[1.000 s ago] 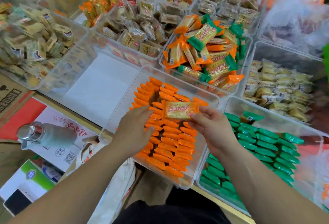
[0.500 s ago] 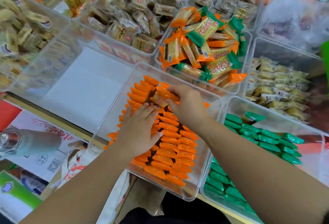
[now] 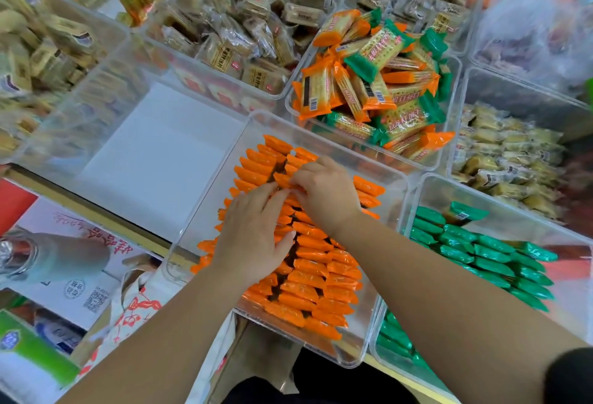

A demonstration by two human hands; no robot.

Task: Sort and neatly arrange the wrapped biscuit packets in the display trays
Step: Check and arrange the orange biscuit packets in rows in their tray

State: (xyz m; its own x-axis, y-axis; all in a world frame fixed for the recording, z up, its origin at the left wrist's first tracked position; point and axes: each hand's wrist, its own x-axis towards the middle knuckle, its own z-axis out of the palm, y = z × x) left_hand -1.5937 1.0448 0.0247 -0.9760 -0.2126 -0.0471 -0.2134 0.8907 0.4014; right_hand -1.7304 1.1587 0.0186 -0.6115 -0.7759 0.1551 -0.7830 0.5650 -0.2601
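Right grip (image 3: 324, 192) pinches orange packet (image 3: 284, 179), far end of middle row (image 3: 308, 253) in clear tray (image 3: 390, 259). Left grip (image 3: 253, 237) flat, fingers spread, pressing row. Packet likely light, slippery film, brittle inside: hold long edges, gently.

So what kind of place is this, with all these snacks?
Probably a snack shop or market stall. Clear trays sit side by side, full of wrapped biscuits: orange packets in neat rows, green packets next door, a mixed pile behind.
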